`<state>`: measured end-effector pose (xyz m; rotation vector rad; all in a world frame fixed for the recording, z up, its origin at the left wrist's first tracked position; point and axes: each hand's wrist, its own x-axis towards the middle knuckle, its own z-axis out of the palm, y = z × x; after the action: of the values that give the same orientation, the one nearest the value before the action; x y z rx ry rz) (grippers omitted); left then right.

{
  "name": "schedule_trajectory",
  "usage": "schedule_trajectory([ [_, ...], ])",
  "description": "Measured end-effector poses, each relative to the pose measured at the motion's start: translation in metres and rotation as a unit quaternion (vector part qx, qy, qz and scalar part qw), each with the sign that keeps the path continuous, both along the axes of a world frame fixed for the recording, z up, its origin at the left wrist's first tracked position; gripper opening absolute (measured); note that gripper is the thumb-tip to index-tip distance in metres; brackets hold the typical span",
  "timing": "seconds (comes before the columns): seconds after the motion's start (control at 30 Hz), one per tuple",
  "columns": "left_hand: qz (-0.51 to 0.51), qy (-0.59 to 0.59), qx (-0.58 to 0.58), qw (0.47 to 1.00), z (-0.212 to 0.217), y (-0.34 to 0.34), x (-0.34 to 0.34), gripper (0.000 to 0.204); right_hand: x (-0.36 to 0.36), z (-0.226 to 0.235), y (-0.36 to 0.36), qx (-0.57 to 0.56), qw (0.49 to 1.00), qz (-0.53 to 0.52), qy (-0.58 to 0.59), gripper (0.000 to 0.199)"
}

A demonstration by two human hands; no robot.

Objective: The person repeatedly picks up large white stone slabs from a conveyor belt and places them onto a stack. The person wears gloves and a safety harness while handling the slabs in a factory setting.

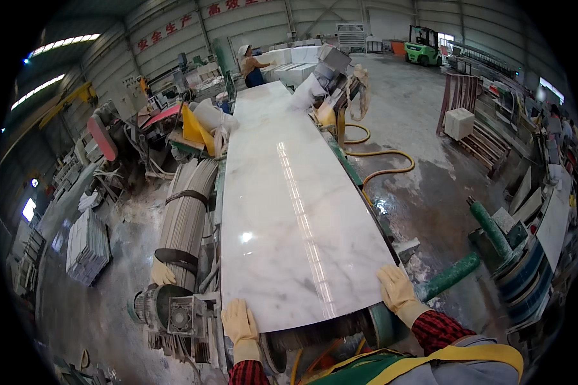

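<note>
A long, glossy white marble slab (295, 212) with faint grey veins lies along a roller-and-belt machine, its near end just in front of me. My left hand (239, 326), in a cream glove, rests at the slab's near left corner, fingers stretched forward. On the near right edge lies my right hand (399, 292), gloved the same way, its fingers reaching over the slab's rim. Neither hand shows fingers wrapped around anything; the undersides of both are hidden. Below the slab's end, a dark roller (327, 328) is partly visible.
A motor (173, 313) with a loose glove (162, 274) above it stands left, beside bundled strips (186, 212). Green pipes (453, 276) jut out at right. A yellow hose (392, 170) curls over wet floor. Beyond are a co-worker (250, 66) and a green forklift (424, 48).
</note>
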<state>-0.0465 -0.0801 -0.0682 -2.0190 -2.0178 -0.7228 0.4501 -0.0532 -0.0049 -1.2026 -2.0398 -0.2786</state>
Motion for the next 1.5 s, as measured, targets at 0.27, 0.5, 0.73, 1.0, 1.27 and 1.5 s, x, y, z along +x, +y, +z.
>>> schedule_trajectory([
  [0.27,0.011,-0.003,-0.006,1.000,-0.002,-0.006,0.001,0.042,0.002,-0.011,-0.001,-0.001,1.000,-0.002,-0.003,0.024],
  [0.5,-0.001,-0.012,0.009,1.000,0.000,-0.009,0.002,0.042,0.004,-0.010,-0.005,-0.019,1.000,-0.005,-0.001,0.027],
  [0.73,-0.006,0.017,0.058,0.998,0.001,-0.008,0.004,0.037,0.001,-0.009,-0.006,-0.020,1.000,-0.020,-0.004,0.027],
  [1.0,0.054,0.000,-0.025,0.998,0.016,0.001,0.015,0.027,0.030,-0.069,-0.010,-0.142,0.988,-0.065,-0.011,0.035],
  [1.27,0.044,-0.022,0.021,0.999,0.022,-0.028,0.010,0.036,0.022,-0.065,-0.014,-0.144,0.989,-0.023,-0.018,0.041],
  [1.5,0.041,-0.033,0.015,0.998,0.023,-0.025,0.015,0.037,0.024,-0.058,-0.019,-0.131,0.991,-0.025,-0.024,0.040],
])
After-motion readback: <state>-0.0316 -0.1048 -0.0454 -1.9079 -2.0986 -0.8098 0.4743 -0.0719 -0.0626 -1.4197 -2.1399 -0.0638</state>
